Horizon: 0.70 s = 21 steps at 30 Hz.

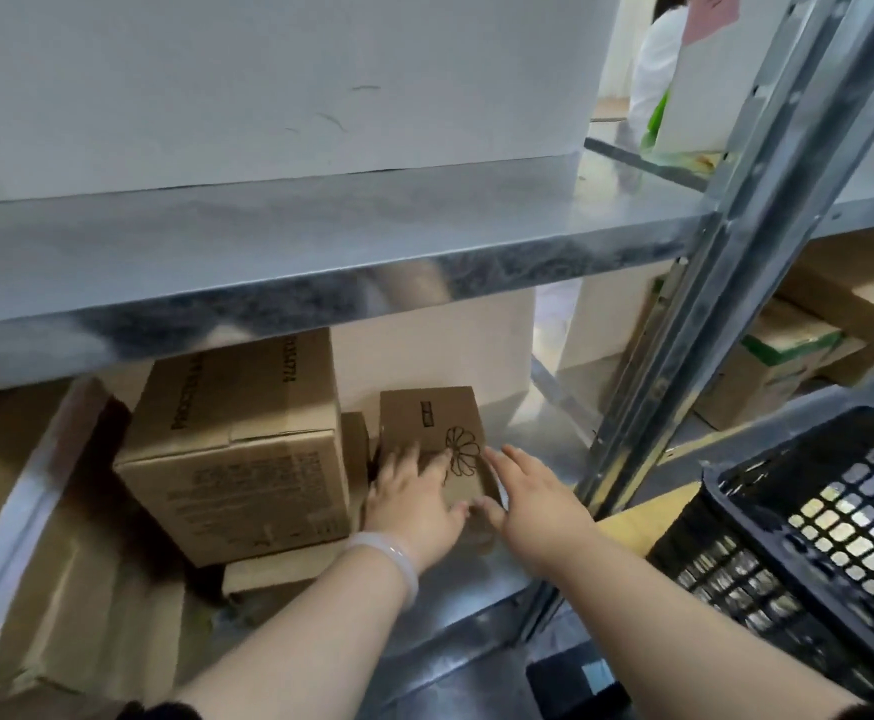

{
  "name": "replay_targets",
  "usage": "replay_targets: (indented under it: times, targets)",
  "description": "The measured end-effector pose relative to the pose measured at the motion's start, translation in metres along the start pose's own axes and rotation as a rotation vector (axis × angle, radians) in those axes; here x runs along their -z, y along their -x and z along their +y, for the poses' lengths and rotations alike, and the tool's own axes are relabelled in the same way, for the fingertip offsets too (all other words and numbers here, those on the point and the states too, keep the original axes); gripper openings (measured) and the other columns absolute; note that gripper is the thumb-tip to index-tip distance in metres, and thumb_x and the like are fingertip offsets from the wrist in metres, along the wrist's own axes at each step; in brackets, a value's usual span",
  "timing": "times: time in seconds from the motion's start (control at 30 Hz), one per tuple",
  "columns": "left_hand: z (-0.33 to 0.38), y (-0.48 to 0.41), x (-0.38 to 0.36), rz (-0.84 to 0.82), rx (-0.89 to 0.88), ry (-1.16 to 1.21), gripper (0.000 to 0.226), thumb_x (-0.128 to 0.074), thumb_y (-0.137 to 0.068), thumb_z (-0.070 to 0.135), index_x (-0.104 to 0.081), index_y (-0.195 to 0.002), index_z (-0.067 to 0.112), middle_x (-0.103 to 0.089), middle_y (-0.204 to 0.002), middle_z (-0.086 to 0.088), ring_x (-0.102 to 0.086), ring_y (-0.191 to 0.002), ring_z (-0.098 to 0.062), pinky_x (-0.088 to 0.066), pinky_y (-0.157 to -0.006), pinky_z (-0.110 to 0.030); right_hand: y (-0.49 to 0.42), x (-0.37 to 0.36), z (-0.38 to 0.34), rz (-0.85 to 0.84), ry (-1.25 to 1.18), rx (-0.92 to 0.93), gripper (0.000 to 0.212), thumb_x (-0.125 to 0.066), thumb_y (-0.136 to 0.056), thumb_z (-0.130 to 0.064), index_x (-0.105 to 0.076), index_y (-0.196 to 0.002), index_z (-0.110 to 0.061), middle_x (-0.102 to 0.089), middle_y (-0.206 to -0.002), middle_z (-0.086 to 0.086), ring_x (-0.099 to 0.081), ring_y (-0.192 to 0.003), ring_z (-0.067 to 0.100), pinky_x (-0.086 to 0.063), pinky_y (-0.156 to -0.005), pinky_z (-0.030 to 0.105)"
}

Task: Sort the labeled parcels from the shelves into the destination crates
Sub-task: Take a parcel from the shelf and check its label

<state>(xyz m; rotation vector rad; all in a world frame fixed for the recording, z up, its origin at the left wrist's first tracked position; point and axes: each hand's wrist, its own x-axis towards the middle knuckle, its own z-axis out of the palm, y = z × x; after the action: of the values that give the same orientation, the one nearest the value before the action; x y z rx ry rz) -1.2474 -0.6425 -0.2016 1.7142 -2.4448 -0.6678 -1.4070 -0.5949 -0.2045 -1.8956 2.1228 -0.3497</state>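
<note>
A person's two bare hands close in on a small cardboard box (pixel 432 420) printed with a flower outline, which sits on the lower metal shelf (pixel 481 579) at the centre of the frame. The left hand (pixel 414 506), a pale bracelet (pixel 391 558) on its wrist, lies over the box's near left corner, and the right hand (pixel 533 506) presses along its right side. The fingers of both are stretched out against the cardboard rather than curled round it, and the thumbs meet at the near face. The box lies directly ahead of the fingers, its long axis running away from the person into the shelf. Both hands are equally near, so a two-handed pull toward the lower edge of the frame looks the likely next move. A large printed carton (pixel 237 449) stands just left of the box with a thin box (pixel 354 449) wedged between them, which leaves the left hand little room. To the right, the shelf floor is bare up to the steel upright (pixel 736 252). A black lattice crate (pixel 814 517) waits at the lower right of the frame. Overhead, an upper shelf (pixel 320 262) carrying a big white box (pixel 268 80) limits how high the box can be lifted. More cartons (pixel 788 356) fill the next bay at right, and another person (pixel 653 75) in white is partly visible at the upper right.
</note>
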Motion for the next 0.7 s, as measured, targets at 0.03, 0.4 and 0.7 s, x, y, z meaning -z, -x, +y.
replay_targets:
  times: [0.03, 0.4, 0.7]
  targets:
    - [0.002, -0.003, -0.001, -0.009, 0.025, -0.009, 0.068, -0.049, -0.094, 0.055, -0.020, -0.154, 0.043, -0.005, -0.167, 0.000, -0.001, -0.152, -0.027, -0.010, -0.121, -0.045, -0.010, 0.001, 0.002, -0.016, -0.013, 0.008, 0.068, -0.046, -0.096, -0.052, -0.020, -0.154, -0.027, -0.024, -0.159, 0.002, -0.022, -0.144, 0.020, -0.021, -0.116, 0.034]
    - [0.017, -0.017, -0.007, 0.054, 0.310, 0.079, 0.074, -0.051, -0.093, 0.056, -0.014, -0.155, 0.041, 0.011, -0.166, -0.003, 0.003, -0.152, -0.031, -0.012, -0.121, -0.046, -0.056, 0.002, 0.036, -0.218, -0.544, -0.168, 0.094, -0.068, -0.086, -0.044, -0.012, -0.155, -0.017, -0.024, -0.159, 0.008, -0.025, -0.145, 0.025, -0.024, -0.117, 0.036]
    - [0.034, -0.008, -0.010, 0.094, 0.328, 0.288, 0.074, -0.061, -0.091, 0.048, -0.025, -0.155, 0.034, -0.004, -0.166, -0.007, -0.017, -0.149, -0.034, -0.024, -0.121, -0.041, -0.028, 0.007, 0.041, -0.249, -0.805, -0.217, 0.051, -0.060, -0.095, -0.027, -0.044, -0.144, -0.023, -0.058, -0.135, 0.000, -0.055, -0.121, 0.017, -0.042, -0.106, 0.034]
